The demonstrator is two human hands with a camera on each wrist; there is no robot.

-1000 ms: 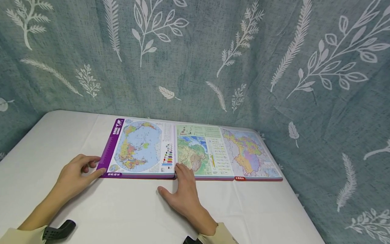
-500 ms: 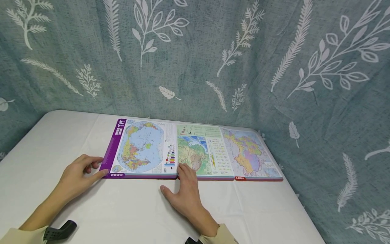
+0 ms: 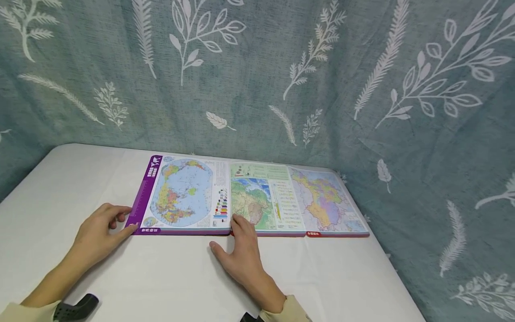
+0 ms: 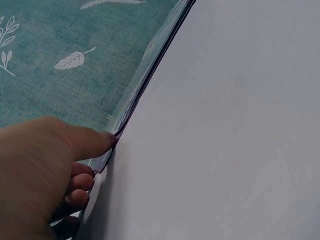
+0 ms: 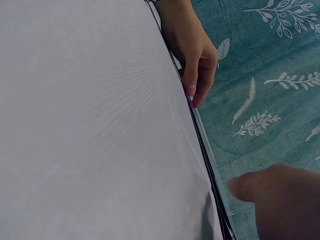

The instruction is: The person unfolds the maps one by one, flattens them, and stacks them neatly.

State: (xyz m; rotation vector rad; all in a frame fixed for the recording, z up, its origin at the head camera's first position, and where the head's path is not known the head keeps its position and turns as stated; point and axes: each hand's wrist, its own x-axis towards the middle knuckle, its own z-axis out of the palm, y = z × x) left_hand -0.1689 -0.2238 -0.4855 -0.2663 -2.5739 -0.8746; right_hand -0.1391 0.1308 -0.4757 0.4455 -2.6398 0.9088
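A purple-edged world map (image 3: pixel 189 190) lies flat at the left end of a row of maps. My left hand (image 3: pixel 94 235) pinches its near left corner, thumb at the near edge and fingers at the side; the right wrist view shows this left hand (image 5: pixel 192 45) from across the table. At the world map's near right corner rest the fingertips of my right hand (image 3: pixel 243 257), thumb spread away to the left. Right of that corner are a green relief map (image 3: pixel 249 201) and a pastel regional map (image 3: pixel 319 197) with a red label.
The maps lie along the far side of a white-covered table (image 3: pixel 169 273). Behind and to the right hangs a teal curtain (image 3: pixel 249 80) with white leaf prints. Black wrist mounts (image 3: pixel 76 308) sit at both cuffs.
The world map slid slightly right, both hands moving with it, between the two earlier frames. Since then the head view has shifted a little; the hands keep their places on the map.
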